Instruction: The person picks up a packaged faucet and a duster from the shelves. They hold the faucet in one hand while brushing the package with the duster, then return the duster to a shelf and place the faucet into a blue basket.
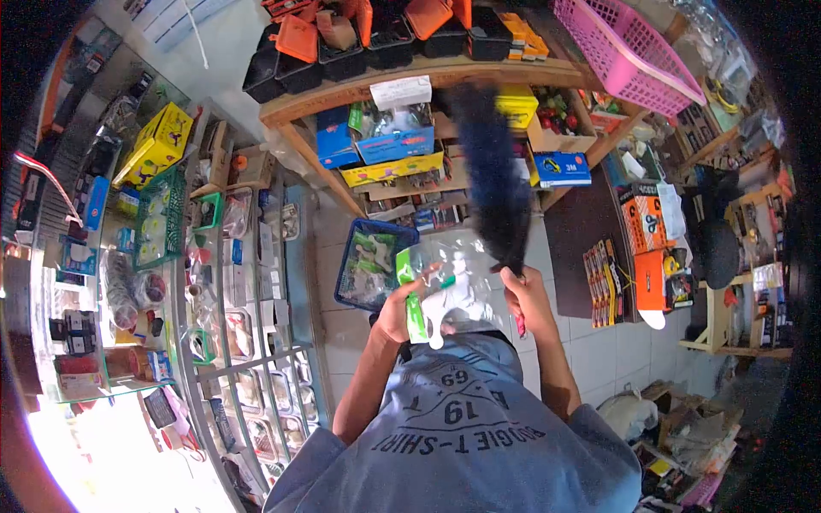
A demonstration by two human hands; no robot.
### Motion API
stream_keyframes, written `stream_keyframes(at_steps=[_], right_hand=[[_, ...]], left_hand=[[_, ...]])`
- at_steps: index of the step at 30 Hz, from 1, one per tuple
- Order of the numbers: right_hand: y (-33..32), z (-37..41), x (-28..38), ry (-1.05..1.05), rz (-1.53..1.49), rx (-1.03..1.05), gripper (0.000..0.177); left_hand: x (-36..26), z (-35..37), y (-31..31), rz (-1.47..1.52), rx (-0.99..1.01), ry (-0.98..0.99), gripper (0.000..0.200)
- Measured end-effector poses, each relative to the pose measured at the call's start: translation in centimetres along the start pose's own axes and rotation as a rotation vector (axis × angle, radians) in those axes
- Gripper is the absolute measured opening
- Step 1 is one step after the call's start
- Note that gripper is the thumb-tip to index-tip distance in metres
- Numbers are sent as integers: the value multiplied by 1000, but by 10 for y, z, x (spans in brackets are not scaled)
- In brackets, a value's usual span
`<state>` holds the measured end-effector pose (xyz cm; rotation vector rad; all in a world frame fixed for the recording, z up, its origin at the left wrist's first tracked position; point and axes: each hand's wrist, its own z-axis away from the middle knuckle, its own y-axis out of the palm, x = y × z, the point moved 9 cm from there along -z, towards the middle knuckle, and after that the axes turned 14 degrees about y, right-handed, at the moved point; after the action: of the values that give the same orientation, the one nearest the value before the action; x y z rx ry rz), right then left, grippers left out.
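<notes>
My left hand [400, 309] is closed on the edge of a clear plastic packet [466, 315] with a green strip, holding it in front of my shirt. A white shaped item with a green part shows inside. My right hand [528, 301] grips a dark, fluffy duster [492, 162], blurred by motion, which stretches away from me toward the wooden shelf. A bit of red shows below that hand. Beyond my left hand, a blue basket [349, 286] on the tiled floor holds several similar green and white packets.
Ahead stands a wooden shelf [333, 83] with black and orange bins and boxes of goods. A pink basket [633, 64] sits at its right end. Glass display shelves [299, 359] run along my left. To the right are an orange box [654, 282] and packed goods.
</notes>
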<state>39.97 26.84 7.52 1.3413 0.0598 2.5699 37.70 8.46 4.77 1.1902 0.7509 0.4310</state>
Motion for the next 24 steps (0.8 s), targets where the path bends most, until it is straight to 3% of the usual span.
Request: stream_keyframes(at_steps=[2, 5, 6, 8, 10, 14, 16, 18, 20, 22, 24], right_hand=[[1, -6, -23, 34, 34, 79, 37], [9, 1, -64, 250, 47, 162, 31], [8, 5, -71, 265, 43, 161, 31], [9, 13, -85, 306, 36, 203, 30], [4, 17, -99, 383, -2, 205, 27], [2, 20, -101, 373, 39, 190, 28], [1, 24, -99, 336, 92, 213, 27], [-4, 22, -96, 302, 126, 177, 27], [-4, 19, -93, 274, 154, 144, 26], [-3, 14, -78, 198, 101, 72, 26], [1, 9, -72, 196, 53, 69, 25]], left_hand=[[16, 10, -1, -7, -7, -121, 62], [31, 34, 0, -94, -70, -207, 59], [28, 46, -11, -413, -142, -166, 56], [27, 63, -30, -722, -216, -136, 53], [49, 83, -45, -426, -312, -274, 45], [37, 94, -35, -818, -285, -215, 46], [41, 93, -33, -856, -163, -195, 46], [38, 82, -1, -811, 143, -16, 48], [37, 81, -4, -729, 110, -22, 47], [32, 81, -12, -890, 77, -63, 42], [26, 76, -13, -855, 48, -34, 35]])
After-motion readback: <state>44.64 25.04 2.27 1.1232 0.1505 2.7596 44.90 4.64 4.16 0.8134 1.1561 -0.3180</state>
